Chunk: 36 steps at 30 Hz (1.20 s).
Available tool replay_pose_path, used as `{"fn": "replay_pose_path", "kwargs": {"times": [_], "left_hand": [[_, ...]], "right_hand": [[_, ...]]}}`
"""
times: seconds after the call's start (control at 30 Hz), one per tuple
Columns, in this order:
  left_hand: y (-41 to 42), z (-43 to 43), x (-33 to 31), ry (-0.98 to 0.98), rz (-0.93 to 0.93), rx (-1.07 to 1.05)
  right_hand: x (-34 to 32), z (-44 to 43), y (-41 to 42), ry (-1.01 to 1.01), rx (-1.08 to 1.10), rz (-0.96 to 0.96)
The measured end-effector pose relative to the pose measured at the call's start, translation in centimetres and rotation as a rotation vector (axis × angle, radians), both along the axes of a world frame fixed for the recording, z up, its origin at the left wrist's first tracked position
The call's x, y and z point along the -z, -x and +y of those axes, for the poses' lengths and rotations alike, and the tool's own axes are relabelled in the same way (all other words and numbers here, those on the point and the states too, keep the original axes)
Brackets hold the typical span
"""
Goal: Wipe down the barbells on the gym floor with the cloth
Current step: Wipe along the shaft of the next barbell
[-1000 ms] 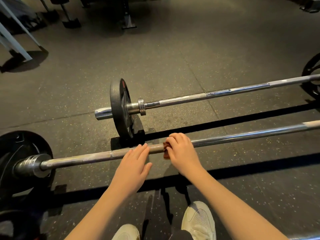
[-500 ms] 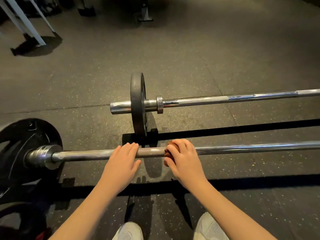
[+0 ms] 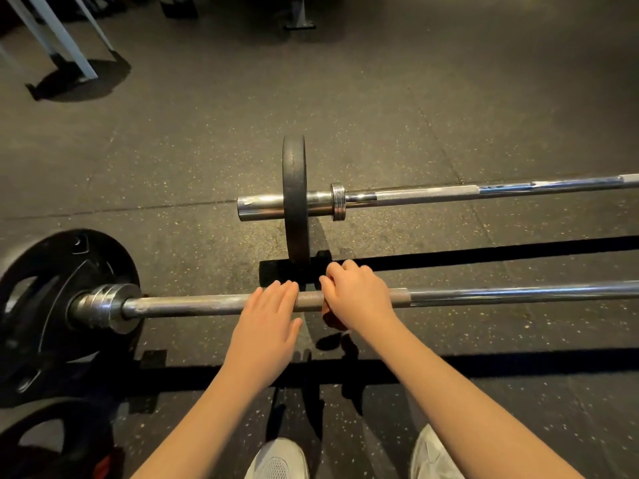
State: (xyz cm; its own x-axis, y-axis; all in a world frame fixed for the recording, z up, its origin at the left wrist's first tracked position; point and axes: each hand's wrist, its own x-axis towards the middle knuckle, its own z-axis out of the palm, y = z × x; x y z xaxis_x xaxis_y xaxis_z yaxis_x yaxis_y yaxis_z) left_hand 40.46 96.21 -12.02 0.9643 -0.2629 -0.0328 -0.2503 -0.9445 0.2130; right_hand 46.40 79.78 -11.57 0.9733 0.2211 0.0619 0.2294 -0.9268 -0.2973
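While your flat left hand [image 3: 266,326] steadies the barbell shaft [image 3: 193,304], your right hand [image 3: 359,295] beside it grips reddish cloth [image 3: 332,320] around it.

Speckled rubber floor [image 3: 380,98] — two barbells [image 3: 207,302] [image 3: 432,194] lie on it.

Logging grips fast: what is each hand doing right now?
Left hand: open, fingers resting on the near steel barbell shaft.
Right hand: gripping a reddish-brown cloth around that shaft.

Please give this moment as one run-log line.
near barbell: being wiped | right hand: grips cloth round it | left hand: rests flat on it | far barbell: untouched
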Motion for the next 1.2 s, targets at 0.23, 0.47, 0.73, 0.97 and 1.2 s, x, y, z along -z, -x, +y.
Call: {"fn": "replay_pose_path", "kwargs": {"times": [0.23, 0.47, 0.73, 0.97, 1.2], "left_hand": [[0.1, 0.5, 0.1, -0.043, -0.053, 0.022], [0.3, 0.6, 0.7, -0.121, -0.056, 0.016], [0.3, 0.5, 1.2, -0.146, -0.058, 0.009], [0.4, 0.5, 1.1, -0.166, -0.055, -0.001], [0.1, 0.6, 1.1, -0.156, -0.031, 0.005]], "right_hand": [[2.5, -0.7, 5.0, -0.012, -0.137, -0.212], [0.2, 1.7, -0.5, 0.011, -0.024, 0.066], [0.1, 1.9, -1.3, 0.038, -0.023, 0.115], [-0.5, 1.5, 0.7, -0.047, -0.037, 0.004], [1.4, -0.3, 4.5, -0.132, -0.070, -0.224]]}}
